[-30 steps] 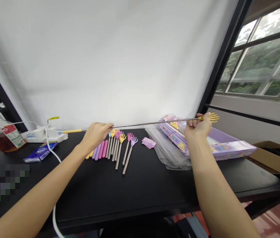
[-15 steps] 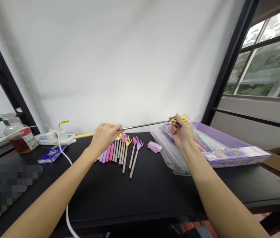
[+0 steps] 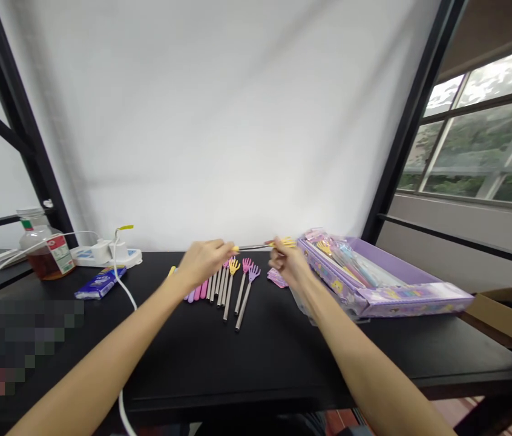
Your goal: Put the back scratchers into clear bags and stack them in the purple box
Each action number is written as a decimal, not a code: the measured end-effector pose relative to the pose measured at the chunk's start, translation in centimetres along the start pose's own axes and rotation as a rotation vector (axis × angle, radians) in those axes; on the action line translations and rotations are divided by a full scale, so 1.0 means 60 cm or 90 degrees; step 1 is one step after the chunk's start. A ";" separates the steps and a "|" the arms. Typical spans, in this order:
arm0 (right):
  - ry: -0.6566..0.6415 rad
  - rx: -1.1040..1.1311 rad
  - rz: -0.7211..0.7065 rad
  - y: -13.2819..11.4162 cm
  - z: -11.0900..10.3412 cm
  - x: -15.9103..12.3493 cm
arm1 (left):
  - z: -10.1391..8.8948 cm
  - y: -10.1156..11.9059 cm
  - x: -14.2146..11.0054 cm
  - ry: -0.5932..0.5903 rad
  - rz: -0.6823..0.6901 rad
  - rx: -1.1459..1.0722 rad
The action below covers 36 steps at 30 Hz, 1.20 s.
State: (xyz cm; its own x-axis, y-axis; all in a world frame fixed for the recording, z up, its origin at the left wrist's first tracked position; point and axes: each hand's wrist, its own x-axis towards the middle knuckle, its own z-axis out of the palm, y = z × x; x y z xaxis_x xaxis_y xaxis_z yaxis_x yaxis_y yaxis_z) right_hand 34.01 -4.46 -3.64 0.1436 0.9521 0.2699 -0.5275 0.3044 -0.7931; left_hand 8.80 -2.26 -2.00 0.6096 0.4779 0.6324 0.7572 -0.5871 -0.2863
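Both my hands hold one telescopic back scratcher (image 3: 255, 247), its metal rod level and short between them. My left hand (image 3: 206, 257) is closed round its yellow handle, most of which is hidden. Just below the yellow claw, the fingers of my right hand (image 3: 288, 259) pinch the rod. On the table beneath lie several metal scratcher rods with coloured claws, among them a purple-clawed one (image 3: 246, 297) and a yellow-clawed one (image 3: 229, 290). Loose pink and purple handles (image 3: 198, 293) lie beside them, partly behind my left hand. Small pink cards (image 3: 276, 278) sit near my right hand.
A purple printed box (image 3: 414, 303) with wrapped scratchers stands at the right, over clear plastic bags. An open cardboard box (image 3: 505, 315) is beyond it. To the left are a power strip (image 3: 133, 257), a white cable, a blue packet (image 3: 100, 283) and a jar of brown liquid (image 3: 45, 260).
The long rod between my hands has become much shorter. My right hand has come left toward my left hand, which now covers the yellow handle. The camera view has shifted slightly.
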 end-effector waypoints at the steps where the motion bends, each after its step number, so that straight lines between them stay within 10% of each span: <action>1: -0.010 0.000 -0.001 0.015 0.015 -0.007 | 0.000 0.018 0.006 0.008 -0.014 0.001; 8: 0.029 0.020 -0.017 0.005 0.018 0.010 | 0.003 0.007 0.008 -0.049 -0.040 -0.052; 13: 0.504 0.226 -0.228 -0.108 -0.074 0.038 | -0.012 -0.111 -0.033 -0.135 -0.231 0.034; 16: 0.558 0.235 -0.267 -0.150 -0.123 0.032 | -0.017 -0.148 -0.052 -0.164 -0.317 0.056; 24: 0.436 0.175 -0.235 -0.119 -0.112 0.033 | 0.001 -0.128 -0.041 -0.118 -0.191 0.060; 30: 0.018 -0.015 0.084 0.006 -0.003 0.008 | 0.017 -0.003 0.001 -0.038 0.022 0.011; 36: -0.012 -0.033 0.049 0.030 0.015 0.006 | 0.015 0.032 0.014 -0.052 -0.004 -0.026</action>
State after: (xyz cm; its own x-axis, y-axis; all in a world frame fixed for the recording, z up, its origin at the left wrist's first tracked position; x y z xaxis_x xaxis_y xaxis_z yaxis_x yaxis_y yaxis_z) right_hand 32.38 -3.61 -4.46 0.0884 0.9720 0.2177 -0.4925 0.2326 -0.8387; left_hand 10.99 -2.42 -2.66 0.6232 0.5318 0.5734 0.7517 -0.6097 -0.2514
